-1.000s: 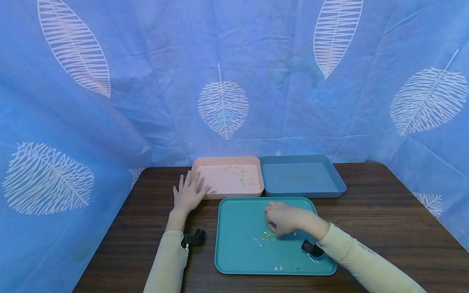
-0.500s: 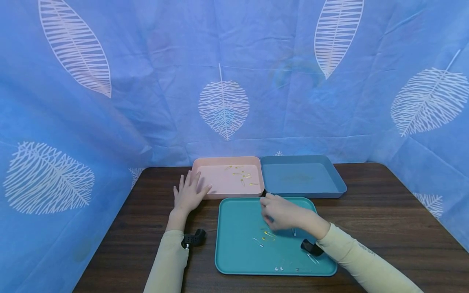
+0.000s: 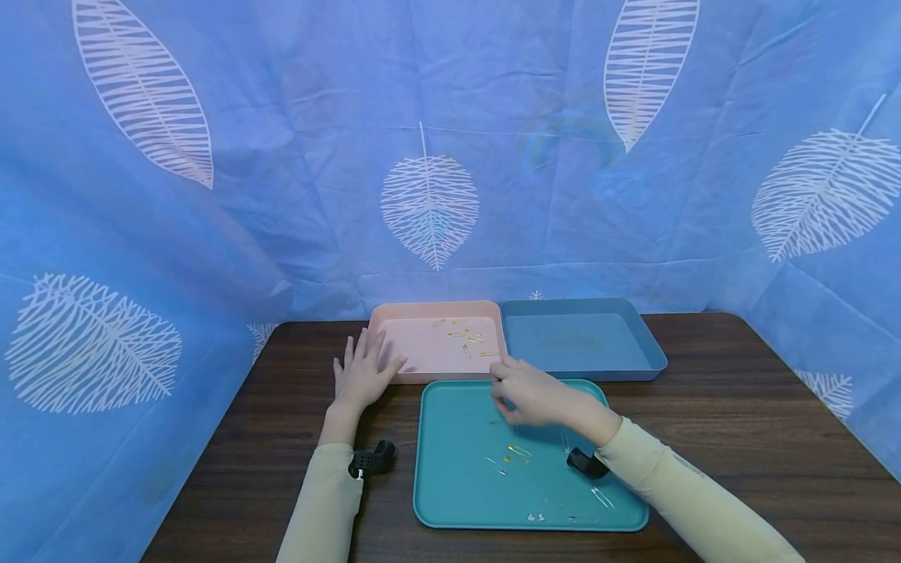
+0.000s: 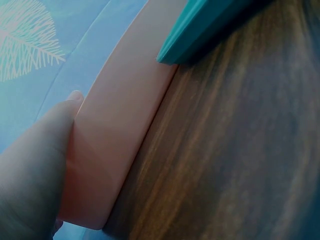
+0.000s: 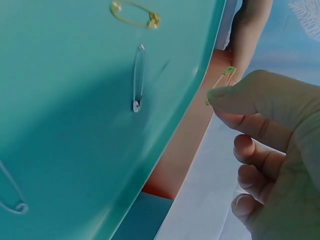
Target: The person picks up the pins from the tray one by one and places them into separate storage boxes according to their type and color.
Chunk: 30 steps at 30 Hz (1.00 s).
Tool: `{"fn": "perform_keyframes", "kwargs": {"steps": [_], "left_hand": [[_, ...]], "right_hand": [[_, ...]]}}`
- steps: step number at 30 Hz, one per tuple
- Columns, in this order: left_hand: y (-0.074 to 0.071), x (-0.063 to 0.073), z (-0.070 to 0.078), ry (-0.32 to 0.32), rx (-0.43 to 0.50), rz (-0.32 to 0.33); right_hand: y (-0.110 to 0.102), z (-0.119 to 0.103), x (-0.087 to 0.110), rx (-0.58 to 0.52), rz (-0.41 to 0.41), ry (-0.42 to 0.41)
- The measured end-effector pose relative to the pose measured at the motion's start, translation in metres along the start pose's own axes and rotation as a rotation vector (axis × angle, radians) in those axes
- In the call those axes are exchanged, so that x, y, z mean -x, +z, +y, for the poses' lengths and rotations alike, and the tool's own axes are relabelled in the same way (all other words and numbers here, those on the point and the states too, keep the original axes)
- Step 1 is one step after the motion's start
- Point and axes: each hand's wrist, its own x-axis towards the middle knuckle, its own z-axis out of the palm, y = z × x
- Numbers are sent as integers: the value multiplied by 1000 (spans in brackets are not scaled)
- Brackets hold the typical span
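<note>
Between thumb and index finger, my right hand (image 3: 531, 395) pinches a gold safety pin (image 5: 228, 75), seen in the right wrist view. That hand is over the back of the teal tray (image 3: 454, 438), its fingertips near the front edge of the pink tray (image 3: 429, 377). Gold safety pins (image 3: 468, 335) lie inside the pink tray. My left hand (image 3: 357, 383) is spread at the pink tray's front left corner, its thumb (image 4: 65, 115) on the rim. On the teal tray lie a silver safety pin (image 5: 138, 80) and another gold safety pin (image 5: 135, 14).
A blue tray (image 3: 586, 374) stands to the right of the pink one, side by side. More silver safety pins (image 3: 601, 498) and small clear bits (image 3: 536, 518) lie at the front of the teal tray. All trays stand on a dark wooden table (image 3: 718, 407), with a blue leaf-print cloth (image 3: 317, 195) behind.
My right hand has moved back and left from low over the teal tray towards the pink tray, carrying the gold safety pin. My left hand has stayed in place.
</note>
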Motion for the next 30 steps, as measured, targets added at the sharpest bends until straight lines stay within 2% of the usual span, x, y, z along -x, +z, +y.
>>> {"fn": "perform_keyframes", "kwargs": {"steps": [14, 24, 30], "left_hand": [[0, -1, -1, -2, 5, -9], [-2, 0, 1, -10, -4, -12], [-2, 0, 1, -6, -5, -5]], "right_hand": [[1, 14, -31, 20, 53, 8], [8, 30, -51, 43, 154, -18], [9, 35, -60, 51, 181, -11]]}}
